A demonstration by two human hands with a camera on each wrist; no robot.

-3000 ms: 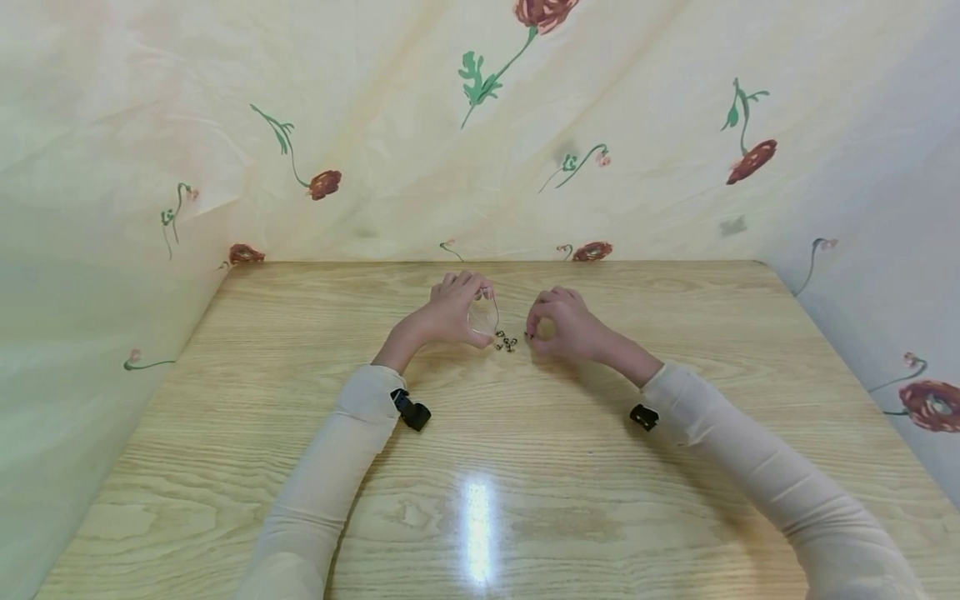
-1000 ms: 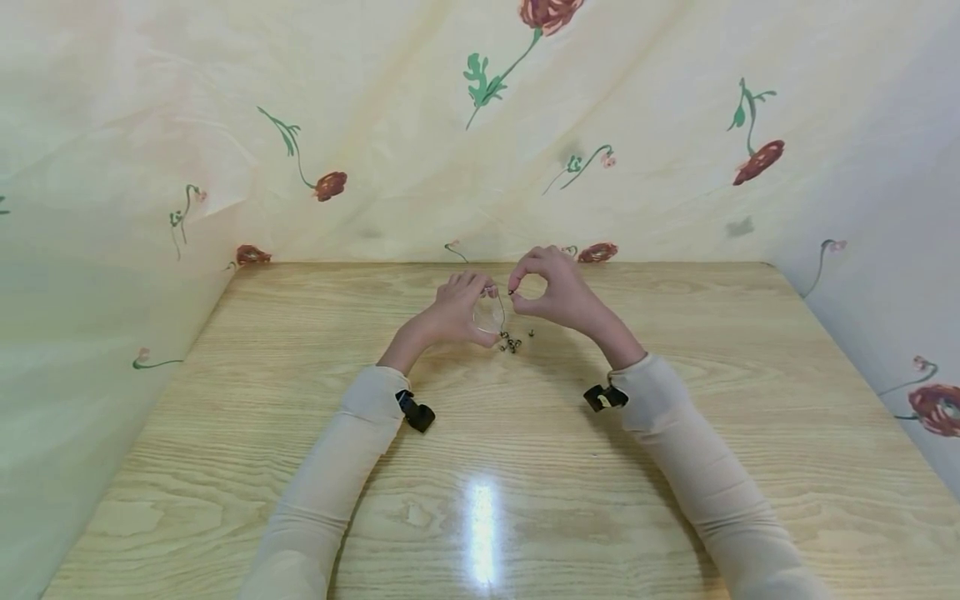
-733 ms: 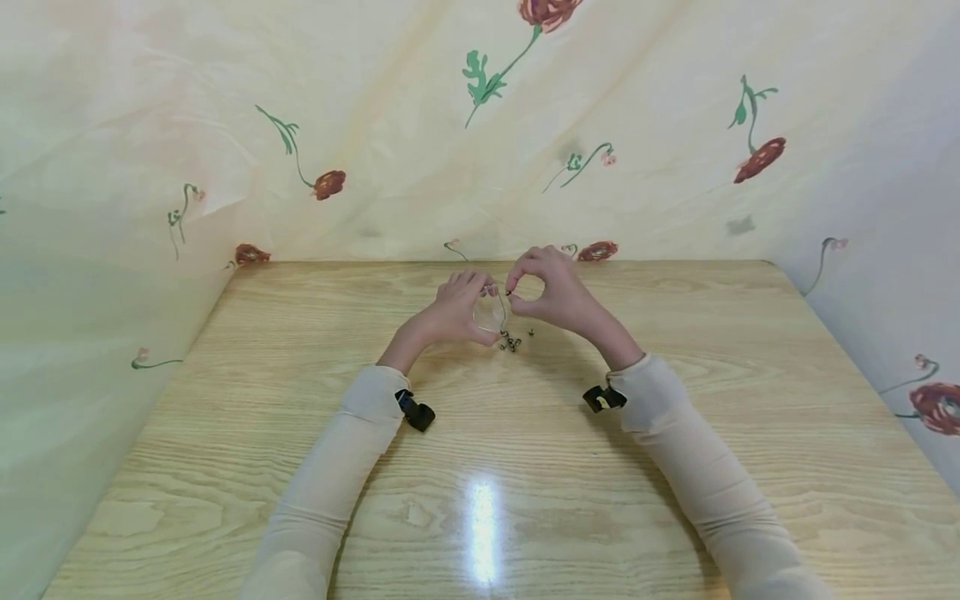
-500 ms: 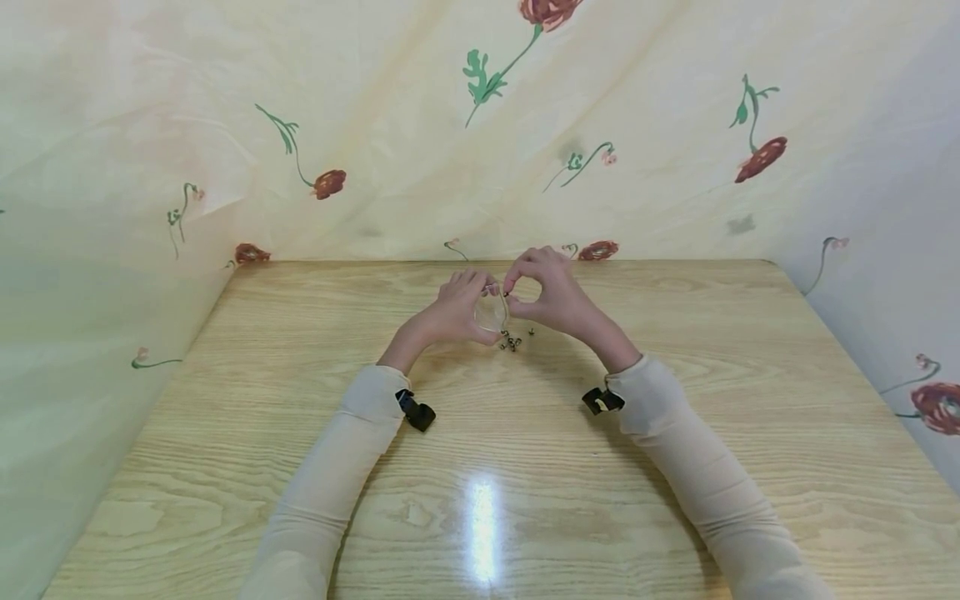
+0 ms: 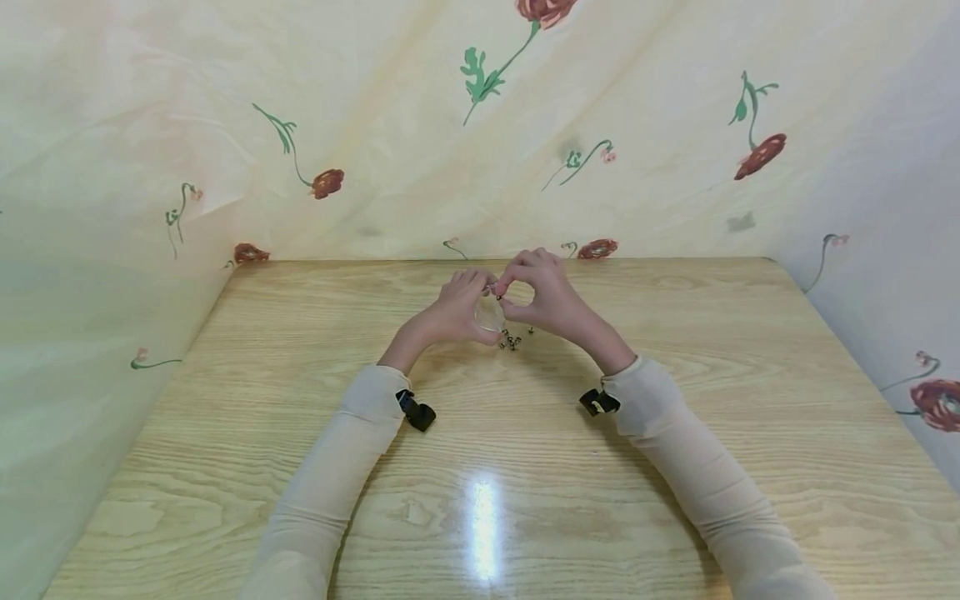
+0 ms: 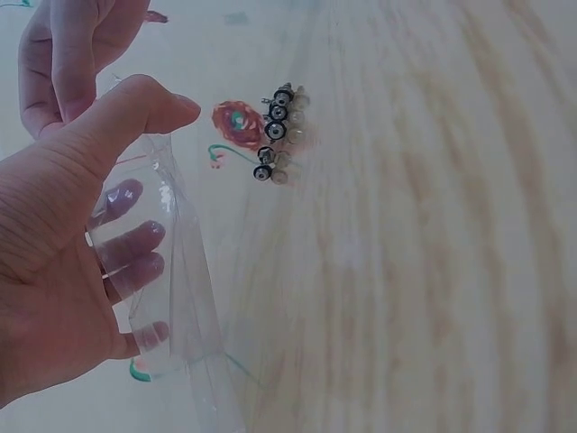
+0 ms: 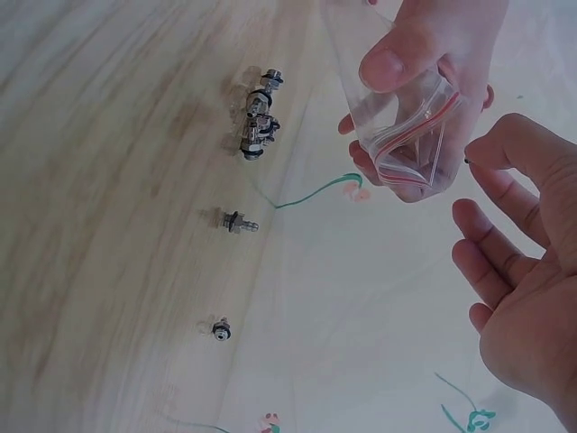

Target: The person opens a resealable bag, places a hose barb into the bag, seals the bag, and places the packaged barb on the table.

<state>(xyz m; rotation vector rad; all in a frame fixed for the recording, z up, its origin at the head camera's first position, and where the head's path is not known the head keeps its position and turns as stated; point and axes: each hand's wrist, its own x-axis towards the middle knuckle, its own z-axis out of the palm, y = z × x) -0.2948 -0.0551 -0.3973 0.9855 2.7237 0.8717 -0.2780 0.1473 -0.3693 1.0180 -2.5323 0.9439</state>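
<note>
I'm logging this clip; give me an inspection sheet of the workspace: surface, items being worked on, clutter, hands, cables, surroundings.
Surface: wood-grain table, with a bright glare between the forearms.
Job's things: clear zip bag with a red line at its seal; small metal fittings with black rings, most bunched together, two lying apart.
Clutter: nothing seen.
Left hand: holds the bag between thumb and fingers.
Right hand: at the bag, pinching a small dark piece, too small to identify.
Cables: nothing seen.
Surroundings: pale floral cloth behind the table and at both sides.
</note>
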